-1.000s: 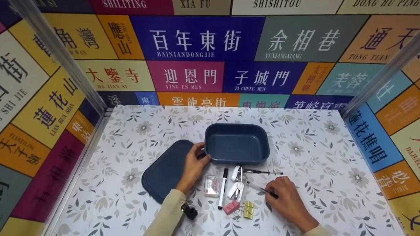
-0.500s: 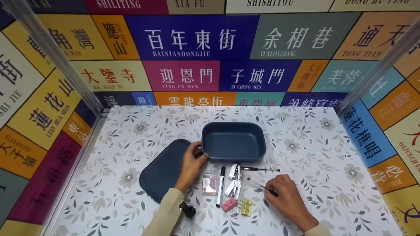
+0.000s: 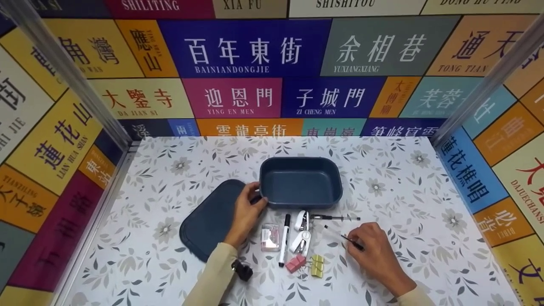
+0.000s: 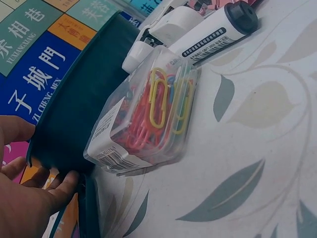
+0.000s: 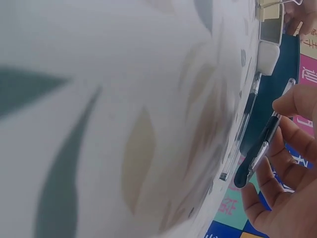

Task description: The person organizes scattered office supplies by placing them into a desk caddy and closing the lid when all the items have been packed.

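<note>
At the middle of the table stands an open dark blue box (image 3: 299, 189). My left hand (image 3: 245, 214) holds its near left corner, thumb and fingers at the outer wall. In my right hand (image 3: 374, 255) a clear pen with a black grip (image 5: 265, 141) is pinched between thumb and fingers, slanting just above the table. A second pen (image 3: 335, 217) lies in front of the box. Beside it are white stapler-like tools (image 3: 301, 238), a white marker (image 3: 284, 240) and a clear case of coloured paper clips (image 4: 148, 114). A pink binder clip (image 3: 296, 263) and a yellow one (image 3: 317, 266) lie nearer.
Left of the box lies a dark blue lid (image 3: 210, 221), partly under my left forearm. The table (image 3: 395, 161) has a leaf-patterned cover. Panels with printed lettering (image 3: 242, 51) enclose it at the back and both sides.
My right hand has shifted slightly right and away from me with the pen. The left hand keeps its place at the box. The head view has drifted a little.
</note>
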`<state>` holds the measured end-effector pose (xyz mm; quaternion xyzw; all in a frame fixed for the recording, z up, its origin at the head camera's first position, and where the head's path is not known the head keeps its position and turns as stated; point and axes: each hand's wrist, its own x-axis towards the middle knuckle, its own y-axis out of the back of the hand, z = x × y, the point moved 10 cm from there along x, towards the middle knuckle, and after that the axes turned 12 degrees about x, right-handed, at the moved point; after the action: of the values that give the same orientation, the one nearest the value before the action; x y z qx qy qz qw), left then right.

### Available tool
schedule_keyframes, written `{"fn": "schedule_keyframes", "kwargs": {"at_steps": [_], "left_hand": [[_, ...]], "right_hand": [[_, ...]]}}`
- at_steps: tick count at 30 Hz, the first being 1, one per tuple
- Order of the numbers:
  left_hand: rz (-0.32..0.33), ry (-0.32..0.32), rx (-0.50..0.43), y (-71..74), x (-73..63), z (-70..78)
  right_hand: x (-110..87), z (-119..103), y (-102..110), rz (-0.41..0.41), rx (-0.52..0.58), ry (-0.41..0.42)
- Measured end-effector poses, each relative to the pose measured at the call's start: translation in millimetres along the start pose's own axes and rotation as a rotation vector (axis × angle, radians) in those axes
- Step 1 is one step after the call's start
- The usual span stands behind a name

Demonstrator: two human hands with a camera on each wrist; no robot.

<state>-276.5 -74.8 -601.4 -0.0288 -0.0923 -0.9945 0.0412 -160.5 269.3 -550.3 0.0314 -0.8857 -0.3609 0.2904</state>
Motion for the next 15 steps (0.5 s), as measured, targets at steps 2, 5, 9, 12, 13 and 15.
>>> {"fn": "schedule_keyframes", "kwargs": {"at_steps": [2,5,9,12,13,15], "left_hand": [[-0.004,-0.001,0.007,0.1,-0.2,-0.2],[-0.011,0.002,0.009,-0.2,-0.5,-0.1],[-0.011,-0.004,0.012,0.6,0.1,0.7],[-0.006,-0.012,0.008,0.7,0.3,0.8],[-0.006,-0.010,0.002,0.6,0.2,0.8],[-0.004,-0.012,-0.010,0.2,0.2,0.5]], "right_hand": [[2.6,-0.2,0.8,0.004,0.009,0.010],[7.5,0.4,0.3,0.001,0.008,0.019],[16.6,4.7,-2.9,-0.019,0.009,-0.006],[22.4,8.0,-4.4,-0.033,0.018,-0.023],[24.4,8.3,-4.5,-0.034,0.017,-0.021],[27.4,7.9,-4.0,-0.032,0.021,-0.007]]}}
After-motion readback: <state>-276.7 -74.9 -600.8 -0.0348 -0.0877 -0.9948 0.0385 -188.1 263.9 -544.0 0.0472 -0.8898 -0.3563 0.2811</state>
